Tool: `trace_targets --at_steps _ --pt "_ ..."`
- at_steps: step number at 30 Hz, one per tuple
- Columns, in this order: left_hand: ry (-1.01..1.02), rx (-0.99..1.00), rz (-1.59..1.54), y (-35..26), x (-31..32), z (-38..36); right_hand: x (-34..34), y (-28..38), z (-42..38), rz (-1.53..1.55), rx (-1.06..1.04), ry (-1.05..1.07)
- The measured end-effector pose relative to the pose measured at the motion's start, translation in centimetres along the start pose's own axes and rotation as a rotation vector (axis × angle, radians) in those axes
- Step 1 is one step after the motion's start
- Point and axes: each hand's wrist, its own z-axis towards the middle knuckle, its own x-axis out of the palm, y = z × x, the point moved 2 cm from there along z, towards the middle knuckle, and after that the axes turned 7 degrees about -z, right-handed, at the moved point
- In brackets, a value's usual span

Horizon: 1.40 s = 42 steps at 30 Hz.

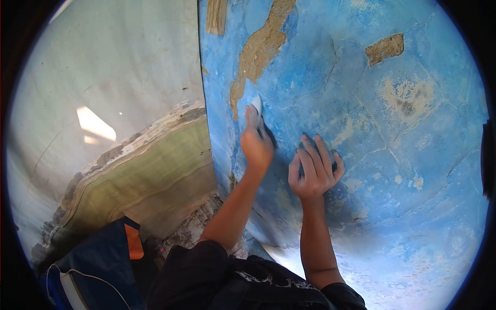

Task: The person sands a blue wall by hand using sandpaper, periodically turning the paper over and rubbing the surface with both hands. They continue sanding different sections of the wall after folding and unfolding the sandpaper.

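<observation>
My left hand point(256, 147) is closed on a small flat white piece point(257, 103), pressed up against the blue wall point(361, 119). Most of that piece is covered by my fingers, and its exact kind I cannot tell. Just left of it runs a long bare brown patch point(258, 49) where the blue paint has come off. Lower and to the right, my right hand point(315, 168) lies with fingers spread, its fingertips at the painted surface, holding nothing.
A second bare patch point(385, 49) and fine cracks mark the wall at upper right. A pale wall point(139, 62) with a greenish lower band stands on the left. Dark blue cloth with an orange patch point(134, 242) and a pale cord sits at lower left.
</observation>
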Motion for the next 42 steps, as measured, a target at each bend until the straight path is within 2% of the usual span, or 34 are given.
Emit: trace_targets --at_steps 3,7,10,12,13,15,18,20,23,25,27,29,31,34,35,37,41,42 --pt "-0.01 0.031 0.045 -0.4 0.3 0.6 -0.2 0.3 0.1 -0.018 0.011 0.038" --pt "0.09 0.131 0.046 2.4 0.5 -7.5 1.1 0.7 0.4 -0.032 -0.044 0.091" --pt "0.135 0.13 0.053 3.9 -0.7 -7.4 0.2 0.5 1.3 -0.091 -0.114 0.222" --pt "0.131 0.15 0.059 3.8 -0.1 -5.1 -0.3 0.1 3.0 0.025 -0.317 0.506" --pt "0.084 0.115 0.037 3.8 0.3 -3.4 -0.7 -0.4 4.3 0.024 -0.319 0.508" --pt "0.039 0.085 0.022 2.9 0.3 -2.1 -1.1 -1.1 6.6 0.108 -0.457 0.681" --pt "-0.063 0.144 -0.056 1.1 1.1 -4.5 -2.0 -2.1 10.4 0.097 -0.546 0.74" --pt "0.075 0.169 -0.139 0.6 1.4 -8.4 -2.2 -2.8 11.8 0.069 -0.603 0.748" --pt "0.028 0.187 -0.165 0.8 1.6 -6.8 -1.6 -2.6 12.0 0.02 -0.674 0.733" --pt "-0.038 0.131 -0.175 0.0 1.5 -3.2 -1.6 -2.1 11.4 0.018 -0.705 0.731" --pt "-0.092 0.088 -0.186 0.2 1.6 -0.9 -1.5 -1.6 11.4 0.04 -0.635 0.717" --pt "-0.146 0.081 -0.173 -0.6 1.8 -2.3 -1.5 -1.9 11.5 0.052 -0.634 0.748" --pt "-0.062 0.152 -0.201 -1.1 1.9 -5.5 -1.6 -2.1 11.4 0.057 -0.603 0.769" --pt "-0.08 0.24 -0.187 0.3 1.7 -3.4 -1.5 -2.1 11.3 0.07 -0.584 0.783" --pt "-0.063 0.238 -0.184 0.5 2.0 -2.8 -1.5 -1.9 11.4 0.077 -0.587 0.755" --pt "-0.159 0.161 -0.16 -0.4 2.3 -0.3 -1.5 -1.9 11.4 0.08 -0.591 0.724" --pt "-0.102 0.218 -0.194 -1.1 1.9 -4.3 -1.4 -2.0 11.2 0.07 -0.607 0.714" --pt "-0.037 0.247 -0.148 -1.0 1.6 -4.8 -1.4 -2.0 11.2 0.068 -0.615 0.711"
